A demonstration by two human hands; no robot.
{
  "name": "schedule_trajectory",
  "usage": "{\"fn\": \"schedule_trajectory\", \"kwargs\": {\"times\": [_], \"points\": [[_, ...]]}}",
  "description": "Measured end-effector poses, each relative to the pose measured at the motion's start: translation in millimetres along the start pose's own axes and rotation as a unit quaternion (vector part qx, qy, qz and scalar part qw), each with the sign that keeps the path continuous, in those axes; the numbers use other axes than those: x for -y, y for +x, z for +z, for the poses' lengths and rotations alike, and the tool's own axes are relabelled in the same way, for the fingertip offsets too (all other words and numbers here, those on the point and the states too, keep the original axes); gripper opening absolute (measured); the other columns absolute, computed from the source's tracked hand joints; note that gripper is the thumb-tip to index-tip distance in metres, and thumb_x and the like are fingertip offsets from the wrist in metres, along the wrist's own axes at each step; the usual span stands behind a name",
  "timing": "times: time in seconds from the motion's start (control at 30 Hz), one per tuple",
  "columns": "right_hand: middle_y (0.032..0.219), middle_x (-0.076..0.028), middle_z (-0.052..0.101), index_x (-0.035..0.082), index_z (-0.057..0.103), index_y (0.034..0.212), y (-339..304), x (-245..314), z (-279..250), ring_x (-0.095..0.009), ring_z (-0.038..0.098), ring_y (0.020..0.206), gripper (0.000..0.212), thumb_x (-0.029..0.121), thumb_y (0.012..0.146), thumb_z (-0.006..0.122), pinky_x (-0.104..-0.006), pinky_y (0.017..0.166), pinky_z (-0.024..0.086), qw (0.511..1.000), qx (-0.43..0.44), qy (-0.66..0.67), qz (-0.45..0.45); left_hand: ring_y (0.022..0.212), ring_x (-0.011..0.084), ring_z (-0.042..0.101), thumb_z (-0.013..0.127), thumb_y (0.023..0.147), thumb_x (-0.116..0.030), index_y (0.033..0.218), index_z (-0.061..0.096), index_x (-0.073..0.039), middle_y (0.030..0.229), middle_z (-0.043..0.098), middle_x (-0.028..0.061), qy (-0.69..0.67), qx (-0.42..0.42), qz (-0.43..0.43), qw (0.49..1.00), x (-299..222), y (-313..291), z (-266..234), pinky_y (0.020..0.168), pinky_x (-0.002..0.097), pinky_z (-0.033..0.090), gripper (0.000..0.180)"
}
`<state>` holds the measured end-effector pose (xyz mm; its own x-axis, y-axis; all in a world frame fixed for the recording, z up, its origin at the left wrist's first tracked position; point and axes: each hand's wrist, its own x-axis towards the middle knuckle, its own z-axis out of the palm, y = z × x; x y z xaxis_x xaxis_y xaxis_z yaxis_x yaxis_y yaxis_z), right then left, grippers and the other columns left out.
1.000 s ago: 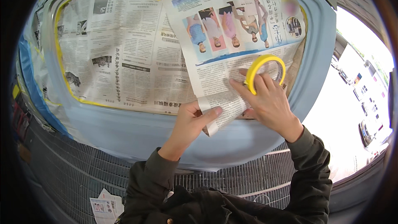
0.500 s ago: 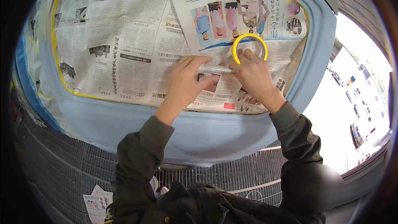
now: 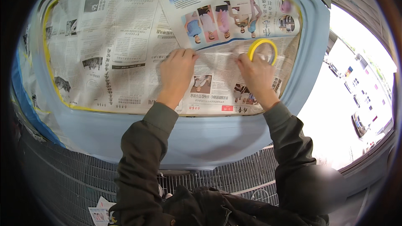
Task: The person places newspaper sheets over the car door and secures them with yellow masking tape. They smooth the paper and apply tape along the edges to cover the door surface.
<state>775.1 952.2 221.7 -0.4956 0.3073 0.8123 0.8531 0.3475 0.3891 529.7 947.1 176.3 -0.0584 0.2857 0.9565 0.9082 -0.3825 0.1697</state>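
Observation:
Sheets of newspaper cover the recessed middle of a light blue vehicle panel. A separate sheet with a coloured photo strip overlaps them at the upper right. My left hand is closed over the newspaper beside that sheet's lower corner; its fingertips are tucked out of sight, hiding what they grip. To the right, my right hand holds a roll of yellow masking tape, which stands up around its fingers. Between both hands the paper is creased.
Yellow tape lines the newspaper's edge along the left and top. Blue and white covering hangs at the far left. Below is a slatted grating floor with loose newspaper. Cars stand outside through the opening on the right.
My left hand has gone from spread fingers to closed. The right hand with the tape roll has shifted slightly right relative to the paper. The raised pale strip between the hands no longer shows.

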Motion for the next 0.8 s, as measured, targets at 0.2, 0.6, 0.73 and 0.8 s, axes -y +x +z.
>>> {"fn": "schedule_trajectory", "kwargs": {"times": [0.2, 0.6, 0.73, 0.8], "points": [[0.090, -0.010, 0.063, 0.011, 0.063, 0.099, -3, 25, 13, -0.024, 0.067, 0.086, 0.015, 0.019, 0.087, 0.069, -0.0373, 0.061, 0.054, 0.998, 0.037, 0.051, 0.013, 0.066, 0.0203, 0.068, 0.077, 0.088, -0.012, 0.092, 0.070, -0.011, 0.084, 0.068, 0.0021, -0.044, 0.016, 0.029, 0.998, -23, -15, 2, 0.057, 0.0331, 0.052, 0.008], [0.097, -0.011, 0.066, 0.009, 0.067, 0.109, -6, 8, 12, -0.027, 0.066, 0.097, 0.026, 0.013, 0.083, 0.066, -0.0386, 0.071, 0.057, 0.997, 0.073, 0.030, -0.025, 0.080, 0.0167, 0.076, 0.065, 0.099, -0.005, 0.103, 0.071, 0.008, 0.090, 0.076, 0.0123, -0.438, 0.112, -0.320, 0.832, -9, -3, 23, 0.072, 0.0264, 0.061, 0.015], [0.097, -0.011, 0.066, 0.010, 0.068, 0.118, -20, -8, -3, -0.027, 0.066, 0.096, 0.036, 0.008, 0.082, 0.065, -0.0388, 0.071, 0.056, 0.997, 0.074, 0.014, 0.035, 0.084, 0.0179, 0.076, 0.066, 0.099, -0.005, 0.106, 0.071, 0.008, 0.093, 0.076, 0.0128, -0.460, 0.111, -0.332, 0.816, -6, -4, 20, 0.075, 0.0274, 0.062, 0.016], [0.098, -0.011, 0.066, 0.012, 0.068, 0.118, -27, -4, -14, -0.028, 0.065, 0.097, 0.037, 0.009, 0.081, 0.066, -0.0393, 0.069, 0.056, 0.994, 0.080, 0.052, 0.047, 0.087, 0.0183, 0.076, 0.066, 0.099, -0.005, 0.109, 0.070, 0.008, 0.096, 0.076, 0.0131, -0.481, 0.116, -0.346, 0.797, -2, -4, 17, 0.078, 0.0276, 0.061, 0.017]]}}
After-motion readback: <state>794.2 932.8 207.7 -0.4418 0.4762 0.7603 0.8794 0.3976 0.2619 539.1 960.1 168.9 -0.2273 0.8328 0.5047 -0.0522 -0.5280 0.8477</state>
